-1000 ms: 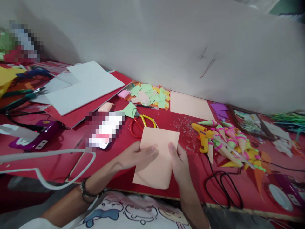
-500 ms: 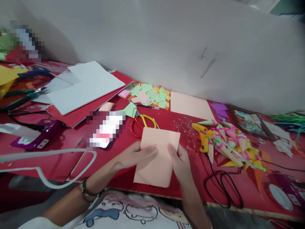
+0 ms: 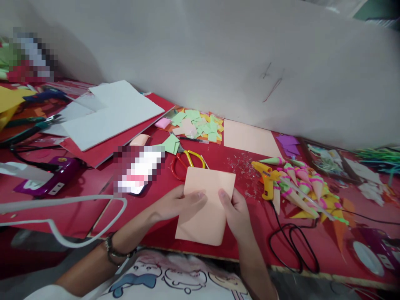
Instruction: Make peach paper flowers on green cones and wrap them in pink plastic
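Note:
A peach sheet of paper (image 3: pixel 204 216) is held between my two hands, above the front edge of the red table (image 3: pixel 240 166). My left hand (image 3: pixel 184 202) grips its left side, thumb lying on the face and fingers hidden behind. On the right side, my right hand (image 3: pixel 236 208) pinches it the same way, thumb on top. Whether it is one layer or folded, I cannot tell. Just behind its top edge lie scissors (image 3: pixel 194 156) with red and yellow handles. To the right rests a yellow glue gun (image 3: pixel 267 181) beside several small paper cones (image 3: pixel 301 183).
White boards (image 3: pixel 115 112) lie at the left, near pliers (image 3: pixel 40 125) and a purple power strip (image 3: pixel 59 175). A phone (image 3: pixel 140 171) sits left of the scissors. Paper scraps (image 3: pixel 196 123) and another peach sheet (image 3: pixel 250 135) lie along the wall. A black cord (image 3: pixel 290 227) loops at the right.
Almost nothing differs. The peach sheet and my right hand have shifted very slightly; both hands keep their grip on it.

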A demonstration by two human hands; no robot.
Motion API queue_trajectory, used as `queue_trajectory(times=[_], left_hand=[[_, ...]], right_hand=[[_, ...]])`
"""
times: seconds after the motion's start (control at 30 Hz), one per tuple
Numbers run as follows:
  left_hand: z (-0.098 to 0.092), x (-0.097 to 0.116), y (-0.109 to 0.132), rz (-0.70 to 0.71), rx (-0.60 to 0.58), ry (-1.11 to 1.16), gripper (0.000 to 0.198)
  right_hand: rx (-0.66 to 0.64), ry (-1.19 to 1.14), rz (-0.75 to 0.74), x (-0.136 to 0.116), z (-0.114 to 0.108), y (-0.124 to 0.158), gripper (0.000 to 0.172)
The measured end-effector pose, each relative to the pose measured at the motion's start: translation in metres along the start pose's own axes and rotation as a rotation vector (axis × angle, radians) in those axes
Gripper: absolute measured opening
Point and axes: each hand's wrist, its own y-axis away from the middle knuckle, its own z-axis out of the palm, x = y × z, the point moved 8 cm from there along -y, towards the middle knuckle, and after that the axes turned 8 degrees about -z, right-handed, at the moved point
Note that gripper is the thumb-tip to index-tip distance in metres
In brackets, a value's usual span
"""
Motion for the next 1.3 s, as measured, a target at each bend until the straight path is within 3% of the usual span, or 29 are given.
queue_trajectory(times=[0.7, 0.97, 1.1, 1.17, 1.3], left_hand=[[0.002, -0.006, -0.007, -0.008, -0.020, -0.026, 0.036], [0.018, -0.029, -0.004, -0.134, -0.271, -0.158, 0.035], [0.034, -0.034, 0.005, -0.232, -0.499, -0.218, 0.041], [0.035, -0.033, 0.005, -0.217, -0.502, -0.252, 0.041], [0.026, -0.030, -0.002, -0.162, -0.394, -0.282, 0.039]], right_hand=[[0.020, -0.006, 0.018, 0.006, -0.002, -0.001, 0.024], [0.161, -0.050, 0.002, 0.003, -0.011, -0.003, 0.024], [0.241, -0.039, -0.008, 0.003, -0.015, -0.002, 0.025], [0.255, -0.038, 0.000, 0.004, -0.015, -0.002, 0.026], [0.231, -0.041, 0.009, 0.006, -0.015, -0.003, 0.028]])
